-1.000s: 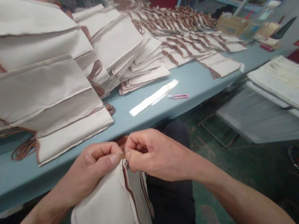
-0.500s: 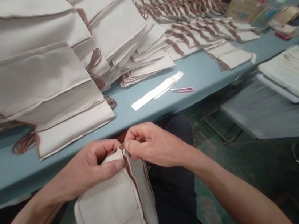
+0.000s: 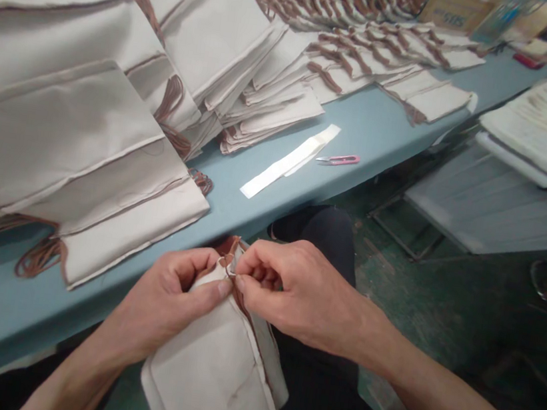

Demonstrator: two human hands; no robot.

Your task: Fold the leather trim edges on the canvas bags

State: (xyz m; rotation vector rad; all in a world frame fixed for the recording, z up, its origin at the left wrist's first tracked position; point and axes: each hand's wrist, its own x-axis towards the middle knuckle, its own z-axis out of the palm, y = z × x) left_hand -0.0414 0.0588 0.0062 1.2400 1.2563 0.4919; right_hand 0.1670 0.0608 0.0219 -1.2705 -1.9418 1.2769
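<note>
Workroom: a long pale-blue table (image 3: 369, 127) runs away ahead of the seated person, with a dark green floor to its right.

Bag: a cream cotton drawstring bag (image 3: 206, 371) with brown-edged seams is held up just off the table's near edge, over the person's lap.

Left hand (image 3: 162, 305): pinches the bag's top corner, thumb pressed on the front and fingers curled behind.

Right hand (image 3: 292, 295): thumb and fingertips are pressed together at that same corner, on the brown cord (image 3: 227, 247). A small metal glint shows there, too small to identify.

Hold: keeping both pinches this close together and the cloth taut looks like the best way to stop the corner slipping.

Table: stacks of folded bags (image 3: 75, 138) fill the left side and far end. Nearer the edge lie a white fabric strip (image 3: 289, 160) and pink thread snips (image 3: 337, 159).
</note>
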